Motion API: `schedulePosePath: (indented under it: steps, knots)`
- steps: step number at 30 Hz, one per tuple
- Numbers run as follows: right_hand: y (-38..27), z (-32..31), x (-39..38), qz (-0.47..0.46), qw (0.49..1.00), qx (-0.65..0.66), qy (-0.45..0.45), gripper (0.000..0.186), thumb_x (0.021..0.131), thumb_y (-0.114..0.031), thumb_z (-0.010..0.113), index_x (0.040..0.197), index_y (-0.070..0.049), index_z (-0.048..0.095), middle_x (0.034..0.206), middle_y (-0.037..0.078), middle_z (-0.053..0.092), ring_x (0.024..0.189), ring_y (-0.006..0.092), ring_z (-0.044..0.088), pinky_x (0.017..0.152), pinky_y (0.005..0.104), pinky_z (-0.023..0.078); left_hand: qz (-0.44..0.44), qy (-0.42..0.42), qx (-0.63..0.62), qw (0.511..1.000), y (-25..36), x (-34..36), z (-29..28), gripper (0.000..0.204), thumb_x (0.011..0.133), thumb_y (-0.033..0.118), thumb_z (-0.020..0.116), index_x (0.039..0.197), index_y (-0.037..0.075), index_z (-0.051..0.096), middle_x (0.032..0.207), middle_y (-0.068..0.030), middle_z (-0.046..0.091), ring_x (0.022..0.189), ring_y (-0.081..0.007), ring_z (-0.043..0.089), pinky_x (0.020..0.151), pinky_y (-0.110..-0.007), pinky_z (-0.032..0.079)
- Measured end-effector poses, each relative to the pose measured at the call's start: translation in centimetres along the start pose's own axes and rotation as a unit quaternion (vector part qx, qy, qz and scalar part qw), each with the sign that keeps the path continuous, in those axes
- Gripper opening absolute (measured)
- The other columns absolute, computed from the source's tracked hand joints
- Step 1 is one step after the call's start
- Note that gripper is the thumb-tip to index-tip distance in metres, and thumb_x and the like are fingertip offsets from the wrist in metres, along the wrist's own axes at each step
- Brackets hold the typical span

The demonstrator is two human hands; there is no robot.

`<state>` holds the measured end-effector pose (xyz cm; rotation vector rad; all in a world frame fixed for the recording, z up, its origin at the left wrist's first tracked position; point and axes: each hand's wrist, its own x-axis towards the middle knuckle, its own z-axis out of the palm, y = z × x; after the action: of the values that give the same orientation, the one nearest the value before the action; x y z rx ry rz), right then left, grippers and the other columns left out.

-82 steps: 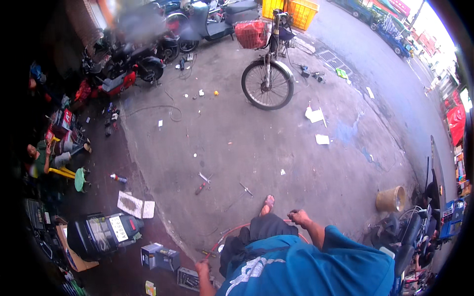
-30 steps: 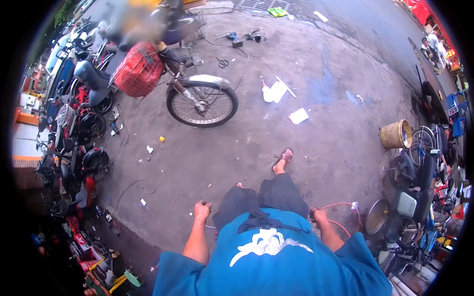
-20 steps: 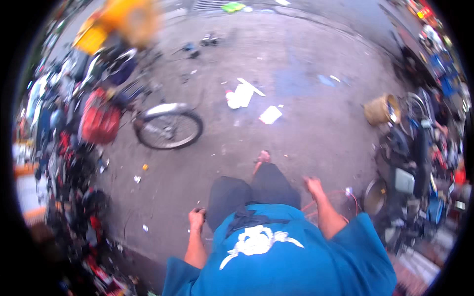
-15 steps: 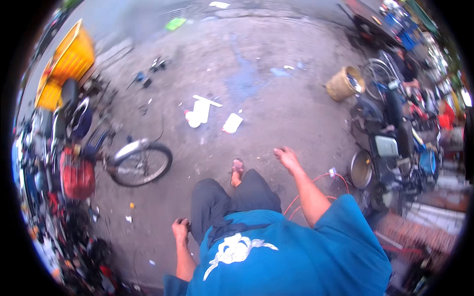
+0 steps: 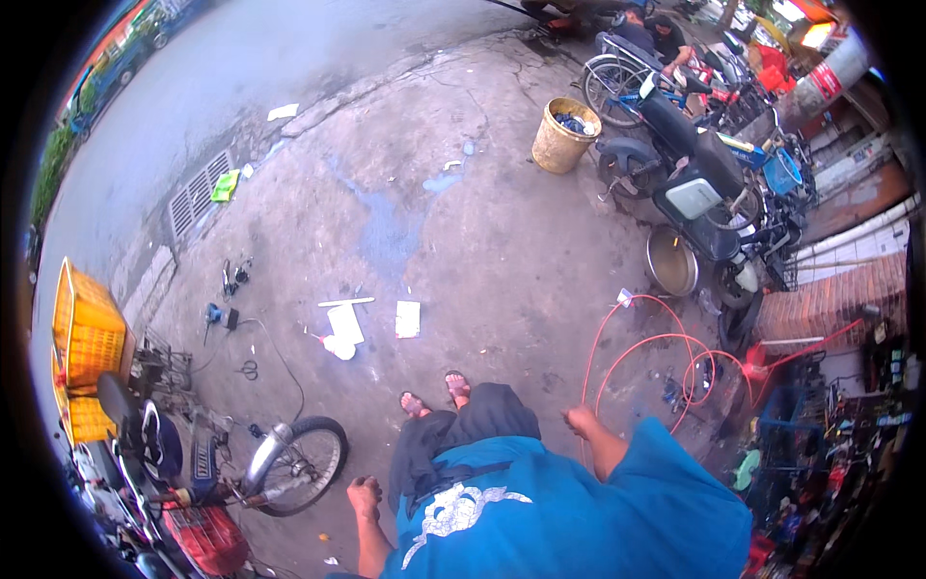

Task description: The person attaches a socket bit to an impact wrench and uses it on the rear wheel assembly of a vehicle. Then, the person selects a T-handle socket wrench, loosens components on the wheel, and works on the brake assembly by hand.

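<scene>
The left hand point(image 5: 364, 497) was held low beside the dark trousers point(image 5: 463, 420), its fingers loosely curled; whether anything was pinched in it could not be told. The right hand point(image 5: 582, 422) was held out from the blue shirt point(image 5: 579, 502), its fingers bent, and its grip could not be told either. The red hose point(image 5: 666, 336) was laid in loose loops toward the right edge of the ground point(image 5: 502, 256), and one strand was run just beside the right hand; whether the two were touching could not be made out. A white tag point(image 5: 624, 297) was seen by the hose's far loop.

The bike point(image 5: 265, 454) was placed at the near left corner of the ground, its front wheel point(image 5: 294, 471) set near the left hand but apart from it. A red basket point(image 5: 207, 536) was carried on its front. Yellow crates point(image 5: 92, 328) were set beyond the bike, along the left edge.

Two white sheets point(image 5: 345, 323) point(image 5: 407, 318) were left beyond the feet point(image 5: 458, 388). Scissors point(image 5: 249, 370) and a blue tool point(image 5: 214, 314) were laid between the bike and the drain point(image 5: 201, 193), where a green cloth point(image 5: 225, 185) was dropped. A bucket point(image 5: 558, 150) was stood upright near the far right corner, and a basin point(image 5: 672, 261) was tilted against the parked scooters point(image 5: 694, 198). Beyond them, a co-worker point(image 5: 667, 41) was seen bent over.
</scene>
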<state>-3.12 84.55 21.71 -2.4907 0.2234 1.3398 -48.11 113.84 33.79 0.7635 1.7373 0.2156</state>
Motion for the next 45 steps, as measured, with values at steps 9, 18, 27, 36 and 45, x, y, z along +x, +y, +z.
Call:
schedulePosePath:
  steps: [9, 18, 27, 36, 45]
  knots:
    - [-7.4, 2.9, -9.0, -0.039, 0.987, 0.153, -0.030, 0.023, 0.084, -0.025, 0.059, 0.093, -0.004, 0.060, 0.076, 0.003, 0.057, 0.062, 0.0120, 0.051, 0.055, 0.0271, 0.040, 0.075, -0.053, 0.098, 0.991, 6.3, 5.6, -2.5, 0.019, 0.074, 0.009, 0.057, 0.088, -0.004, 0.060, 0.060, -0.0048, 0.054, 0.044, -0.0126, 0.048, 0.039, -0.026, 0.037]
    - [-9.7, 3.4, -8.4, -0.071, 0.968, 0.242, 0.011, 0.032, 0.078, -0.024, 0.063, 0.099, 0.000, 0.064, 0.084, 0.011, 0.064, 0.076, 0.0195, 0.059, 0.069, 0.0315, 0.047, 0.130, -0.058, 0.208, 0.968, 13.3, 12.7, 0.9, 0.026, 0.071, 0.009, 0.059, 0.090, -0.007, 0.062, 0.067, -0.0085, 0.059, 0.056, -0.0166, 0.056, 0.049, -0.030, 0.045]
    - [-5.6, -5.6, -3.7, 0.099, 0.956, 0.271, -0.043, 0.020, 0.084, -0.023, 0.056, 0.091, -0.005, 0.060, 0.083, 0.007, 0.059, 0.067, 0.0138, 0.054, 0.051, 0.0251, 0.041, 0.104, -0.080, 0.203, 0.970, 20.9, 9.4, 14.6, 0.031, 0.072, 0.009, 0.061, 0.099, -0.006, 0.060, 0.065, -0.0079, 0.058, 0.052, -0.0154, 0.056, 0.046, -0.028, 0.044]
    - [-15.6, -16.8, 0.9, -0.007, 0.901, 0.424, 0.095, 0.028, 0.085, -0.024, 0.057, 0.105, -0.004, 0.056, 0.085, 0.006, 0.061, 0.069, 0.0128, 0.056, 0.053, 0.0246, 0.044, 0.250, -0.128, 0.346, 0.895, 26.8, 11.7, 24.0, 0.034, 0.070, 0.018, 0.062, 0.094, -0.007, 0.065, 0.083, -0.0200, 0.066, 0.076, -0.0272, 0.064, 0.071, -0.034, 0.049]
    - [-19.2, -9.4, 3.7, 0.046, 0.887, 0.458, 0.050, 0.021, 0.085, -0.019, 0.058, 0.099, -0.004, 0.059, 0.081, 0.005, 0.062, 0.066, 0.0145, 0.057, 0.054, 0.0274, 0.045, 0.189, -0.141, 0.349, 0.907, 38.2, 16.9, 31.2, 0.029, 0.069, 0.011, 0.060, 0.092, -0.007, 0.064, 0.069, -0.0123, 0.062, 0.056, -0.0182, 0.059, 0.053, -0.030, 0.048]
